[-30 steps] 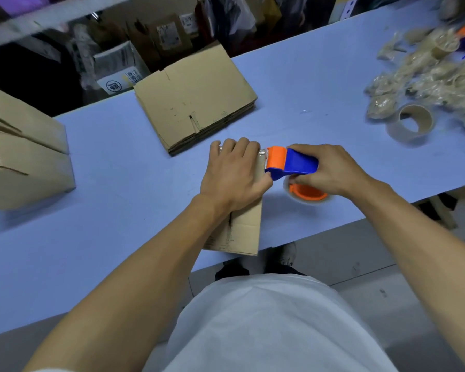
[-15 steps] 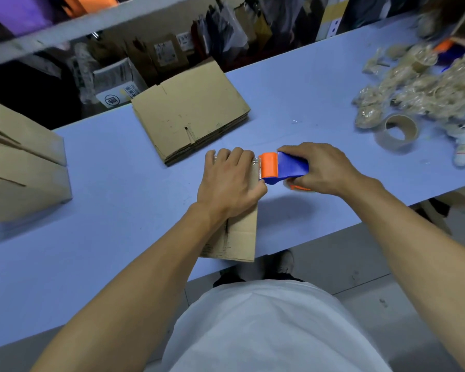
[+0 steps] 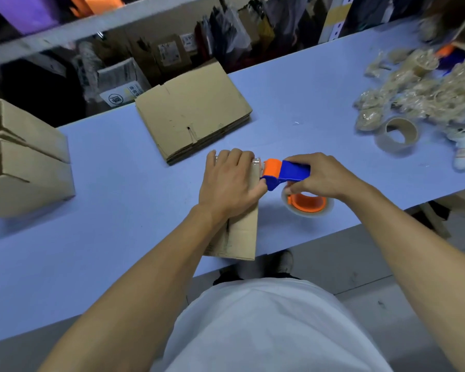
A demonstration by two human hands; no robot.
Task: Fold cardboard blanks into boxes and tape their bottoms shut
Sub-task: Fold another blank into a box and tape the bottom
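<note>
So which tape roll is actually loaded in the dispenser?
The clear roll on the orange hub, under the right hand gripping the blue dispenser. The brown roll lies loose on the table, farther right.

Bare surface [image 3: 113, 200] lies open left of the box in hand, up to the finished boxes [image 3: 24, 167]. Behind stands the blank stack [image 3: 191, 114]; rightward, a tape core [image 3: 397, 134] and tape scraps [image 3: 419, 89] crowd the surface.

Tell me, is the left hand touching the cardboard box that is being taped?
Touching. The head view shows the left hand lying flat on top of the cardboard box, no gap visible, while the right hand holds the tape dispenser.
</note>
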